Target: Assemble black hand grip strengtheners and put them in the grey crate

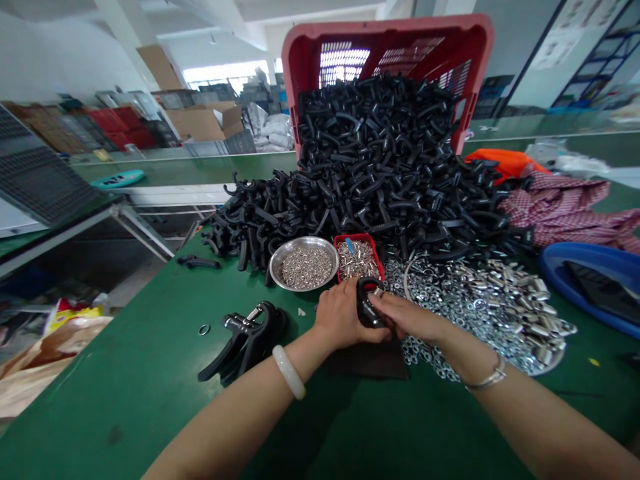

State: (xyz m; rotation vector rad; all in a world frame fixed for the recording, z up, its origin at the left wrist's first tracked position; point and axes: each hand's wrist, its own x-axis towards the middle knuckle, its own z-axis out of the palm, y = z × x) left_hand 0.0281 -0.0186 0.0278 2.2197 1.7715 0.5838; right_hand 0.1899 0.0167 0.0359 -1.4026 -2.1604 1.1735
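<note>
Both hands, left [340,313] and right [407,317], are closed around a black hand gripper [369,303] over the green desk [150,400]. I can't read any label.

A black hand grip [368,308] with a curved top and a silvery coil spring [377,292] is held between the left hand [343,313] and right hand [407,315], near a dark sheet [370,361] on the desk [150,347]

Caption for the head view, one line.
Both hands work a black part over a green table, beside a metal bowl, a red basket and loose washers.
</note>
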